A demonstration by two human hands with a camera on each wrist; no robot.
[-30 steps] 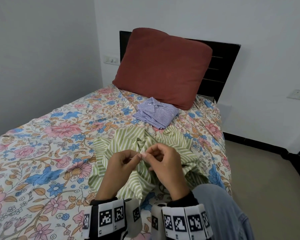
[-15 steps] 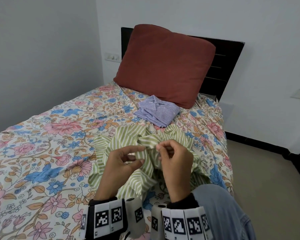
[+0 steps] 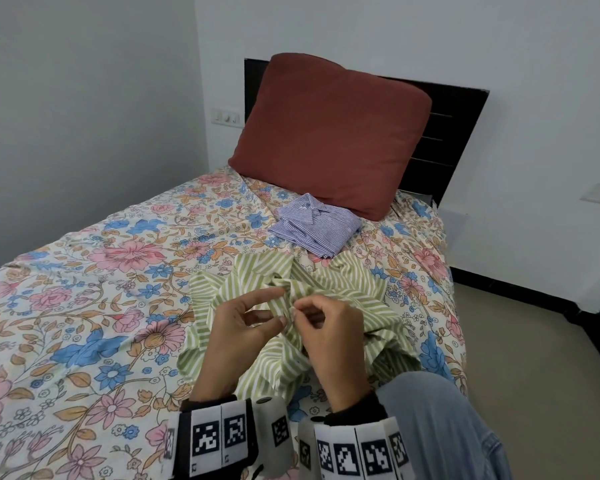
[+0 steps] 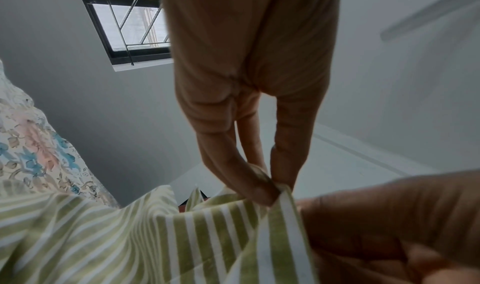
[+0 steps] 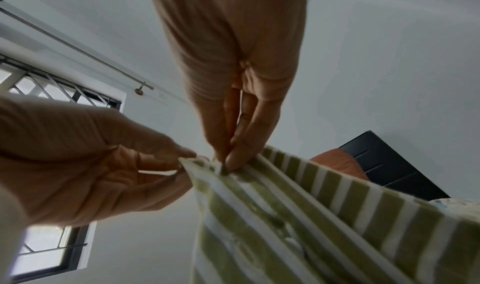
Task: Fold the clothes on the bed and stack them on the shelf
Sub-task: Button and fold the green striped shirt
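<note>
Cloth is the whole matter: the green striped shirt [image 3: 291, 306] lies crumpled at the near side of the bed [image 3: 84, 289], its front raised slightly between both hands. The left hand [image 3: 243, 323] pinches one edge of the fabric between thumb and fingertips [image 4: 262, 188], with the other fingers loose. The right hand [image 3: 326, 327] pinches the adjoining edge in the same way, thumb against forefinger, and the two pinches sit almost touching. That looks like work at the front placket, perhaps at a button, though no button can be made out with certainty.

Farther up the bed, just in front of the red pillow [image 3: 329, 133], a blue striped shirt [image 3: 316, 226] lies already folded. No shelf is visible.

By its creases and drape, the green shirt appears to be thin, light woven cotton. It should slump wherever it is unsupported and slide easily over the floral sheet. A hold in the middle would only bunch it, so the firmer doubled parts are the better grips: collar, shoulder seams, placket and hem. Spreading it flat and smoothing it first should help the folds stay straight.
</note>
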